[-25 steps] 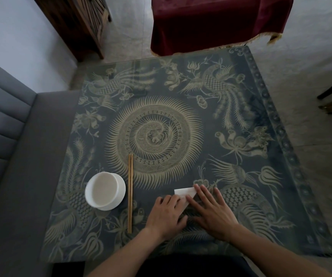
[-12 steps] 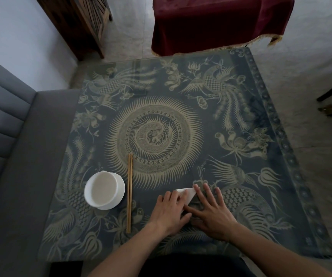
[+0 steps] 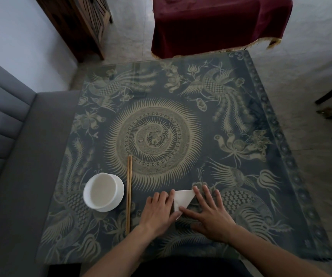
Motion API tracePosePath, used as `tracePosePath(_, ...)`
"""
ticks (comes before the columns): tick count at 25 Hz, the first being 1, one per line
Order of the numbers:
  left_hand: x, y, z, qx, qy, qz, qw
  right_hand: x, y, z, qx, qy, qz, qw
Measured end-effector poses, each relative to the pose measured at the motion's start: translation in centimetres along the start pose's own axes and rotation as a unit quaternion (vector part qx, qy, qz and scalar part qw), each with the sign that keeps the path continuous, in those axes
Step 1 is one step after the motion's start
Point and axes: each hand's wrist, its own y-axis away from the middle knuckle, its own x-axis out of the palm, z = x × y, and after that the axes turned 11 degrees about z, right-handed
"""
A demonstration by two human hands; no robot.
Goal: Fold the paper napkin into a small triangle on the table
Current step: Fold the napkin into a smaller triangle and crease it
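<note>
Patterned table [image 3: 181,92] bears bowl [image 3: 103,191], chopsticks [image 3: 129,192], napkin [image 3: 182,199].

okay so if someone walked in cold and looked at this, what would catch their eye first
Probably the white napkin, already a triangle, pressed flat between the left hand and right hand near the table's front edge. Next, the white bowl at front left with chopsticks lying beside it.

Matt white paper napkin [image 3: 182,199] on a glossy glass-topped table [image 3: 261,108].
</note>
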Motion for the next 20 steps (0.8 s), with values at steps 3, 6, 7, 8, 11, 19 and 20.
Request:
tracePosePath(3,-0.2,0.0,-0.2,-0.009,0.0,-0.02,1.0,-0.1,0.0,0.1,-0.006,-0.007,0.002,1.0)
tracePosePath(6,0.0,-0.2,-0.9,0.03,0.023,-0.031,0.999,-0.5,0.1,0.2,0.002,0.001,0.007,1.0)
tracePosePath(7,0.2,-0.3,-1.1,0.065,0.015,-0.018,0.998,-0.5,0.1,0.1,-0.003,0.002,0.012,1.0)
tracePosePath(8,0.5,-0.3,-1.2,0.096,0.002,-0.003,0.995,-0.3,0.2,0.1,-0.008,0.005,0.01,1.0)
tracePosePath(11,1.2,-0.2,-0.6,0.125,-0.03,0.026,0.991,-0.4,0.0,0.1,-0.011,0.015,0.022,1.0)
tracePosePath(19,0.4,0.0,0.7,0.123,-0.024,0.049,0.991,-0.7,-0.1,0.1,-0.034,0.011,0.039,0.999)
tracePosePath(20,0.3,0.2,0.7,0.125,-0.027,0.043,0.991,-0.6,-0.1,0.1,-0.037,0.008,0.048,0.998)
